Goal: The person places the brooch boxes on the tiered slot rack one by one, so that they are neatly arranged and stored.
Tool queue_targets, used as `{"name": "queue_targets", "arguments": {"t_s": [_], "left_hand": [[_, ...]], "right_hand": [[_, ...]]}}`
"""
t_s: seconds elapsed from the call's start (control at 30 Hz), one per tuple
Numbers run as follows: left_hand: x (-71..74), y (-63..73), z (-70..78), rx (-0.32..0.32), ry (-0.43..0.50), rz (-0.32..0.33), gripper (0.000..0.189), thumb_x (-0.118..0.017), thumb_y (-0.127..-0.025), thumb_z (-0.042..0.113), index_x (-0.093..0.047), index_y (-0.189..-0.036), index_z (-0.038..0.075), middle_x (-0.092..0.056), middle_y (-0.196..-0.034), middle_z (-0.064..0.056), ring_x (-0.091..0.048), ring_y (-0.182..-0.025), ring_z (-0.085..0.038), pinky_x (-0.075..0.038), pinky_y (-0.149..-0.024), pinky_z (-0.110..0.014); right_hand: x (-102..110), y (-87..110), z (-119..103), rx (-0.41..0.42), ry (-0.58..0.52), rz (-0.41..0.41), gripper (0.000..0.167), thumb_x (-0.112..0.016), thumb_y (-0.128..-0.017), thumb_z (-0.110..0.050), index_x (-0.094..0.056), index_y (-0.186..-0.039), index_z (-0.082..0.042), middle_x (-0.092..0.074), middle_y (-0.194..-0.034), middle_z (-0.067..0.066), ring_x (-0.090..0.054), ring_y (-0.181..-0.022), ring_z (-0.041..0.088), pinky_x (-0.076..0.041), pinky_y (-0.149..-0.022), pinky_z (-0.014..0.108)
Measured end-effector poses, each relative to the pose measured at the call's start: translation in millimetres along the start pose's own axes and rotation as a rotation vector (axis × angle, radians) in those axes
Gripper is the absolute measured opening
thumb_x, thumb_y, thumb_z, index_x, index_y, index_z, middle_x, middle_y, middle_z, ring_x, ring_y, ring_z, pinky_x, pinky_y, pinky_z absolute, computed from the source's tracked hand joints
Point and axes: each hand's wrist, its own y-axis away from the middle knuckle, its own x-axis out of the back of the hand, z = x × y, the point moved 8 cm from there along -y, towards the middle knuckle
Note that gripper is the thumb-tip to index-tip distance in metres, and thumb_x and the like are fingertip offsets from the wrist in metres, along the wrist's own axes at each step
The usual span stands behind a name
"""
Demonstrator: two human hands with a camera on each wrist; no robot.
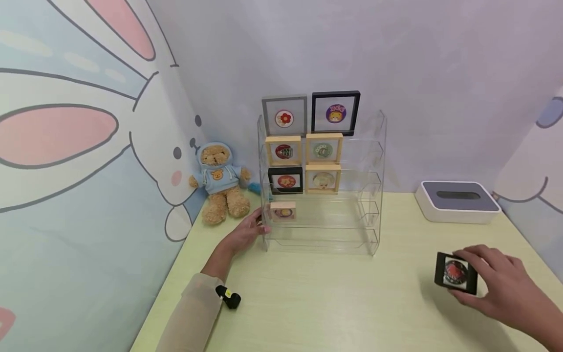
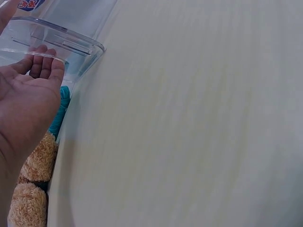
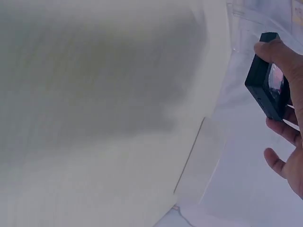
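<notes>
A clear tiered display rack (image 1: 325, 239) stands on the table, holding several small framed round badges. My left hand (image 1: 247, 231) holds the rack's lower left side, with its fingers curled at the clear panel (image 2: 87, 47) in the left wrist view. Beside that hand, a small light-wood frame (image 1: 283, 212) sits on a low tier. Out to the right, my right hand (image 1: 501, 281) pinches a small black frame (image 1: 456, 274) above the table. A red picture shows in its window. In the right wrist view, the black frame (image 3: 265, 80) is seen edge-on between thumb and fingers.
A teddy bear (image 1: 222, 178) in a blue hoodie leans by the wall left of the rack, with a blue item (image 1: 255, 187) beside it. At the back right sits a white tissue box (image 1: 457, 212) with a grey top. Rabbit-patterned walls border the table (image 1: 316, 303).
</notes>
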Motion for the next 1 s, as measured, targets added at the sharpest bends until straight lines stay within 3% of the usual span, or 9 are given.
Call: {"name": "queue_targets", "arguments": {"t_s": [0.1,0.3,0.63,1.0], "left_hand": [[0.1,0.3,-0.3,0.003,0.01,-0.001,0.107,-0.079,-0.104,0.031,-0.004,-0.179,0.012,-0.011,-0.184,-0.017,-0.007,-0.171,-0.036,-0.004,-0.139,-0.058],[-0.3,0.5,0.3,-0.003,0.005,-0.004,0.105,-0.076,-0.106,0.029,-0.003,-0.179,0.012,-0.009,-0.185,-0.017,-0.006,-0.172,-0.036,-0.003,-0.139,-0.058],[-2.4,0.7,3.2,-0.03,0.011,-0.018,0.105,-0.077,-0.105,0.027,-0.003,-0.179,0.01,-0.01,-0.184,-0.019,-0.007,-0.171,-0.037,-0.005,-0.138,-0.058],[0.8,-0.7,0.3,-0.015,0.028,-0.001,0.104,-0.077,-0.105,0.026,-0.005,-0.179,0.012,-0.01,-0.184,-0.018,-0.006,-0.171,-0.036,-0.003,-0.139,-0.058]], "right_hand": [[6.6,-21.8,-6.5,0.008,0.042,0.067,0.101,-0.039,-0.095,-0.095,-0.073,-0.12,-0.003,-0.068,-0.114,0.015,-0.06,-0.097,0.036,-0.036,-0.082,0.062],[10.4,-60.0,-22.7,0.112,0.084,0.171,0.091,-0.041,-0.104,-0.08,-0.072,-0.124,0.003,-0.068,-0.116,0.025,-0.06,-0.095,0.05,-0.035,-0.092,0.074],[-3.3,-111.6,-49.1,0.236,0.103,0.242,0.078,-0.043,-0.11,-0.064,-0.07,-0.13,0.006,-0.068,-0.117,0.028,-0.061,-0.096,0.053,-0.034,-0.1,0.08],[-31.9,-154.3,-77.4,0.321,0.096,0.222,0.071,-0.044,-0.111,-0.058,-0.069,-0.136,0.004,-0.066,-0.119,0.026,-0.058,-0.103,0.049,-0.034,-0.103,0.083]]}}
